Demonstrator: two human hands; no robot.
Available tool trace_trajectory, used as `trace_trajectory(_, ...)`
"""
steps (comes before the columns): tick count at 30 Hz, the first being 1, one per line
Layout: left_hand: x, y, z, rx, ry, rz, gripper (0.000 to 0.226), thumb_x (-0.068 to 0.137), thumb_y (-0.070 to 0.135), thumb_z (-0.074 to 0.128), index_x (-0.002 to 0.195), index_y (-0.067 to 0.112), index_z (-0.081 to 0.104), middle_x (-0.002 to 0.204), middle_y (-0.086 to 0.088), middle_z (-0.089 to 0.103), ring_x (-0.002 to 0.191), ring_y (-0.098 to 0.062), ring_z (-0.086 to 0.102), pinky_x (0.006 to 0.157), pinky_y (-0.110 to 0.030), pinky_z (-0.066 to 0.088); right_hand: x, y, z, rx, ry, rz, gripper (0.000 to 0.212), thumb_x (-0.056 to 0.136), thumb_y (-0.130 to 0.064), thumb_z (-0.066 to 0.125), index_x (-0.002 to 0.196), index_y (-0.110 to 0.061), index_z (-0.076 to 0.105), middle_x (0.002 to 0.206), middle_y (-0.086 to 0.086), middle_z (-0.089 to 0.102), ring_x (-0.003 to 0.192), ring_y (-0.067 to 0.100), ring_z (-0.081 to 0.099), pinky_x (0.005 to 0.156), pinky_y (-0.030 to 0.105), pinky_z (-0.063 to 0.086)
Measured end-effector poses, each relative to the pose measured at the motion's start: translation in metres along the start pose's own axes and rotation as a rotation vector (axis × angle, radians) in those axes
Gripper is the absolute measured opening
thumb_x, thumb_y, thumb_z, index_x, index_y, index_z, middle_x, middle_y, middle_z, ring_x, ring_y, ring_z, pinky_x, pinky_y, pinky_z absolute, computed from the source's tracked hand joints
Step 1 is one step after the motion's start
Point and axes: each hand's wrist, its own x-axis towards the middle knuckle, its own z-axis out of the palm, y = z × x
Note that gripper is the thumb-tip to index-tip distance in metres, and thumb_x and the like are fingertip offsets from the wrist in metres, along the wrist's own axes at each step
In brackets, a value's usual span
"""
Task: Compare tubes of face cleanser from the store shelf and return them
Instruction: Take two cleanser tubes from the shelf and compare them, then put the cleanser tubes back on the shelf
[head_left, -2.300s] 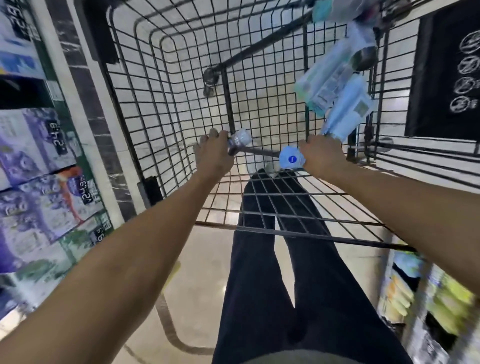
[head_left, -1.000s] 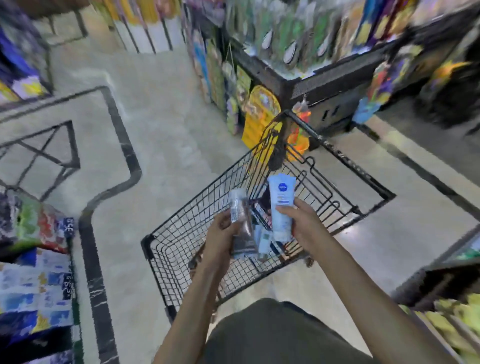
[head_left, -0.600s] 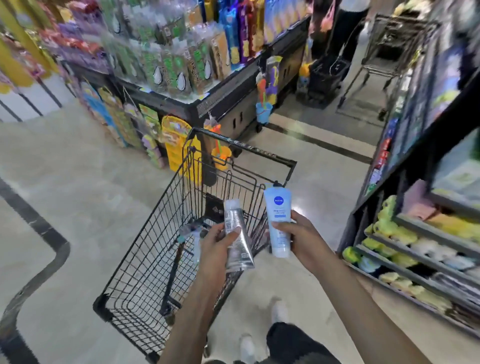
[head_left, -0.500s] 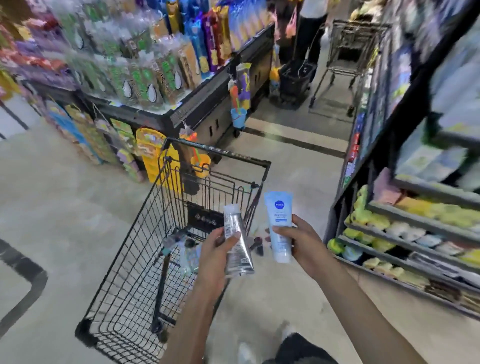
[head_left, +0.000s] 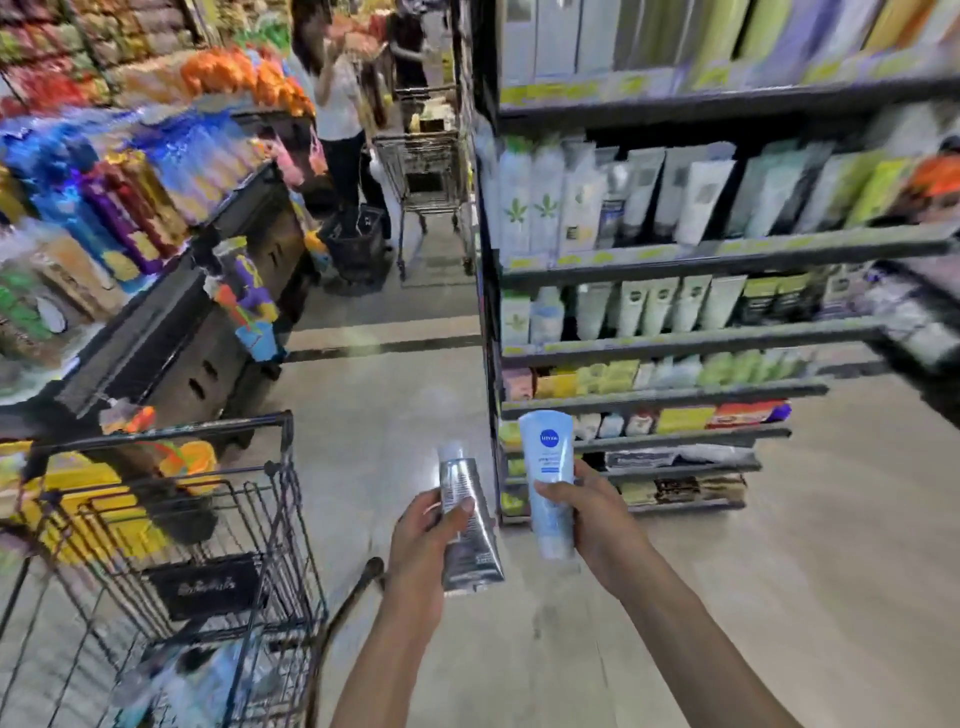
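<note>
My left hand (head_left: 423, 530) grips a silver tube (head_left: 470, 545), its cap pointing up and its crimped end low. My right hand (head_left: 589, 512) holds a light blue tube (head_left: 548, 467) with a round dark blue logo, cap end up. Both tubes are held upright side by side, a little apart, in front of me. Ahead and to the right stands the store shelf (head_left: 675, 338) with rows of upright cleanser tubes, white, grey and green.
A black wire shopping cart (head_left: 218, 519) with several packages in it stands at my lower left. A low display of colourful packets (head_left: 130, 197) runs along the left. Down the aisle a person (head_left: 340, 109) stands by another cart (head_left: 426, 171).
My view has swung up and right from the cart to the cleanser shelf. The cart has slid to my lower left. Both hands keep their tubes.
</note>
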Motion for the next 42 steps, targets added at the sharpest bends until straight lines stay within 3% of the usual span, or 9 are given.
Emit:
trace_trajectory(4,-0.008,-0.020,0.073,0.064,-0.076,-0.014,0.029,0.083,0.010,0.079,0.111,0.006,0.071,0.111,-0.032,0.070,0.103,-0.054,0.068,0.090,-0.073,0.051,-0.016,-0.024,-0.073,0.035,0.078,-0.042,0.048,0.077,-0.013,0.077,0.124,-0.014,0.065,0.115,0.017,0.073,0.097,0.032,0.071,0.078,0.039,0.055)
trace_trajectory(8,-0.012,-0.039,0.131,0.089,-0.129,-0.010,0.034,0.083,0.007,0.077,0.115,0.001,0.067,0.105,-0.026,0.074,0.093,-0.046,0.072,0.083,-0.060,0.058,-0.026,-0.038,-0.133,0.071,0.138,-0.063,0.045,0.083,-0.009,0.075,0.126,-0.017,0.064,0.114,0.014,0.074,0.096,0.029,0.071,0.079,0.042,0.057)
trace_trajectory(12,-0.013,-0.050,0.180,0.108,-0.167,0.010,0.029,0.085,0.004,0.076,0.113,0.002,0.067,0.100,-0.020,0.076,0.084,-0.039,0.074,0.074,-0.050,0.062,-0.028,-0.049,-0.181,0.093,0.203,-0.083,0.045,0.085,-0.007,0.074,0.128,-0.016,0.063,0.116,0.016,0.074,0.109,0.042,0.068,0.089,0.051,0.056)
trace_trajectory(19,0.008,-0.057,0.247,0.119,-0.199,-0.012,0.038,0.083,0.004,0.077,0.119,0.001,0.064,0.108,-0.026,0.074,0.096,-0.050,0.071,0.088,-0.069,0.055,-0.017,-0.076,-0.235,0.102,0.226,-0.110,0.037,0.091,-0.003,0.068,0.125,-0.015,0.064,0.114,0.017,0.073,0.095,0.031,0.070,0.077,0.042,0.057)
trace_trajectory(27,0.063,-0.057,0.322,0.118,-0.227,0.029,0.037,0.087,0.006,0.075,0.122,0.003,0.064,0.109,-0.020,0.076,0.094,-0.044,0.074,0.087,-0.060,0.059,0.035,-0.116,-0.283,0.051,0.249,-0.132,0.065,0.068,-0.020,0.083,0.129,-0.017,0.062,0.113,0.012,0.074,0.094,0.030,0.072,0.073,0.040,0.058)
trace_trajectory(30,0.089,-0.052,0.354,0.101,-0.261,0.052,0.034,0.089,0.007,0.074,0.122,0.006,0.064,0.111,-0.017,0.076,0.101,-0.043,0.073,0.094,-0.064,0.055,0.062,-0.140,-0.301,0.083,0.265,-0.132,0.048,0.081,-0.015,0.082,0.126,-0.018,0.065,0.111,0.012,0.075,0.092,0.029,0.071,0.073,0.040,0.057)
trace_trajectory(34,0.121,-0.039,0.394,0.066,-0.273,0.053,0.028,0.091,0.004,0.071,0.117,0.009,0.065,0.105,-0.013,0.078,0.094,-0.041,0.075,0.088,-0.055,0.059,0.102,-0.180,-0.321,0.091,0.242,-0.124,0.029,0.095,-0.019,0.070,0.124,-0.019,0.068,0.110,0.010,0.076,0.091,0.025,0.073,0.072,0.038,0.058)
trace_trajectory(38,0.157,-0.028,0.426,0.091,-0.249,0.076,0.031,0.090,0.006,0.074,0.120,0.008,0.065,0.103,-0.009,0.079,0.091,-0.031,0.077,0.088,-0.048,0.060,0.145,-0.216,-0.333,0.042,0.224,-0.136,0.032,0.094,-0.022,0.071,0.126,-0.022,0.067,0.114,0.008,0.076,0.102,0.027,0.073,0.081,0.046,0.060)
trace_trajectory(42,0.185,-0.019,0.448,0.089,-0.230,0.079,0.034,0.091,0.007,0.073,0.123,0.007,0.065,0.109,-0.011,0.077,0.095,-0.032,0.076,0.084,-0.045,0.061,0.180,-0.258,-0.341,-0.029,0.161,-0.173,0.029,0.093,-0.018,0.072,0.121,-0.023,0.068,0.114,0.009,0.075,0.097,0.028,0.074,0.085,0.052,0.059)
